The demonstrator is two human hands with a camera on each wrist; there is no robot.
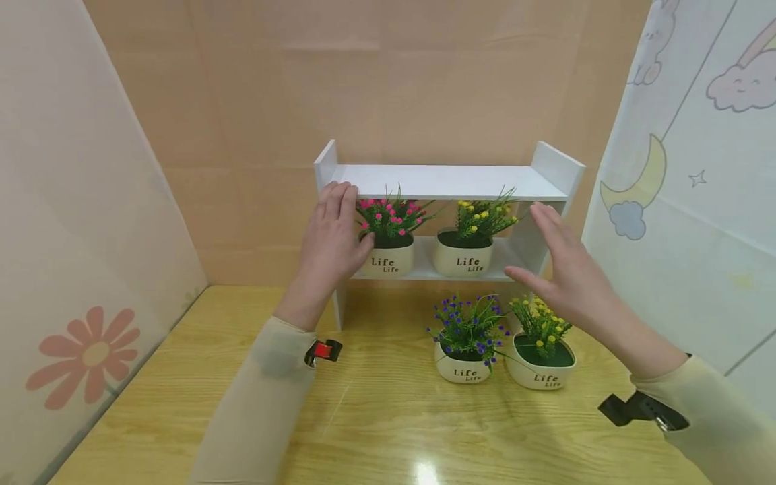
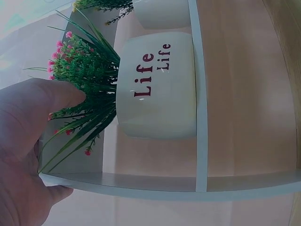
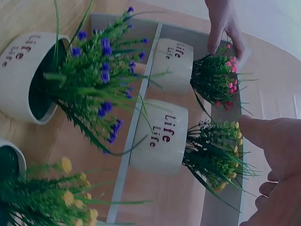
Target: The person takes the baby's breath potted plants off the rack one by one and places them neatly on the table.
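Note:
A white two-tier shelf (image 1: pixel 442 180) stands on the table against the back wall. My left hand (image 1: pixel 332 236) lies at its upper left front corner, fingers straight, thumb beside the pink-flowered potted plant (image 1: pixel 388 261). To the right on the same middle board is a yellow-flowered potted plant (image 1: pixel 463 261). My right hand (image 1: pixel 572 273) is near the shelf's right side, fingers extended and thumb spread apart, holding nothing; contact with the side board cannot be told. In front of the shelf's lower right, a purple-flowered potted plant (image 1: pixel 462 368) and another yellow-flowered potted plant (image 1: pixel 541 376) stand on the table.
The wood-grain table (image 1: pixel 364 417) spreads out in front of the shelf. A tan wall covering (image 1: pixel 242 135) hangs behind, with a flower-printed panel (image 1: pixel 91 202) on the left and a panel with moon and cloud prints (image 1: pixel 685 236) on the right.

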